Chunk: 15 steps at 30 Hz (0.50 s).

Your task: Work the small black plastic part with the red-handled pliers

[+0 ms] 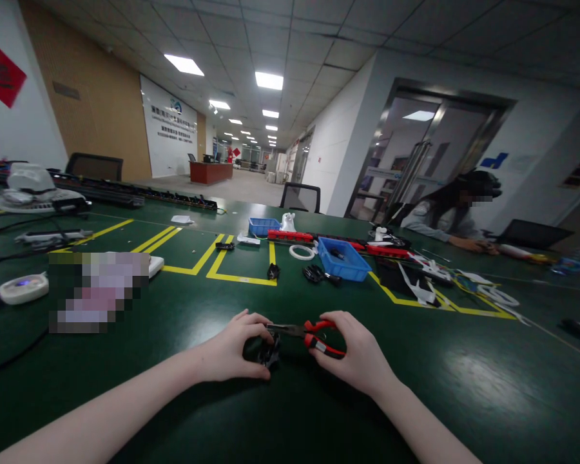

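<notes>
My left hand (pixel 236 348) grips a small black part (pixel 269 353) between thumb and fingers, just above the green table. Its exact kind is too dark to make out. My right hand (pixel 355 351) is wrapped round the red and black handles of long-nose pliers (pixel 314 336). The pliers' jaws point left and reach the top of the black part, by my left fingertips. Whether the jaws pinch anything there is hidden by the fingers.
Beyond my hands lie small black parts (pixel 314 274), a blue bin (pixel 345 265), a smaller blue tray (pixel 263 225) and a red strip (pixel 290 236). A white coil (pixel 302 252) is beside the bin. Another person (pixel 449 209) sits at the far right.
</notes>
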{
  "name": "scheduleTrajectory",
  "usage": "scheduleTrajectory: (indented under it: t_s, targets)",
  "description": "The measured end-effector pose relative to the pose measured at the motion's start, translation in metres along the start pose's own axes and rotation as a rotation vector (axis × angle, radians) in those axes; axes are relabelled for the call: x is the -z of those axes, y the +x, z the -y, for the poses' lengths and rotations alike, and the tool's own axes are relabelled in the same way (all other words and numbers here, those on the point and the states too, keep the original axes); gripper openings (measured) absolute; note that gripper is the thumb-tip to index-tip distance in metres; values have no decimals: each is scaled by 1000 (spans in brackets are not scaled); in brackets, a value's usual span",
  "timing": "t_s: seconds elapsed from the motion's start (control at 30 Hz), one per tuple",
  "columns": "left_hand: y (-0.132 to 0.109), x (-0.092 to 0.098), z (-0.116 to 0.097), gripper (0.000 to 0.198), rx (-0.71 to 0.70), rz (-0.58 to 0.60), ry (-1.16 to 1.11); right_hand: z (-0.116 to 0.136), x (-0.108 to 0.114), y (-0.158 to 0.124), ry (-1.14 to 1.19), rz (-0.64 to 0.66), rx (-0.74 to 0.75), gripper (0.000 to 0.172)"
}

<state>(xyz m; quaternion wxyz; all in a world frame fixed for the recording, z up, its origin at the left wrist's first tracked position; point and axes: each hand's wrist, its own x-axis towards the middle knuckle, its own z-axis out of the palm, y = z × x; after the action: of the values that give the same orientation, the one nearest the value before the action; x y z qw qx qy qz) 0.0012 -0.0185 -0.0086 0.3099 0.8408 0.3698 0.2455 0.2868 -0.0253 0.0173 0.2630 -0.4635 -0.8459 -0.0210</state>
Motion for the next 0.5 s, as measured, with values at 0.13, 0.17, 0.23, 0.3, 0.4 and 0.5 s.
scheduleTrajectory:
  t_s: [0.13,0.17,0.23,0.3,0.4,0.5]
  targets:
    - [2,0,2,47,-4,-4,13,5,0,2,-48,-24,62,42]
    - [2,0,2,48,-5,-12,12,5,0,3,-52,-31,72,41]
    - [3,-1,3,51,-1,-35,12,4,1,3,-59,-35,97,42]
    - [3,-1,2,53,19,-51,12,3,2,3,-75,-38,123,44]
    - [3,-2,1,57,62,-71,9,4,2,3,-108,-50,131,46]
    - [3,-2,0,60,86,-84,5,6,1,3,-109,-47,125,44]
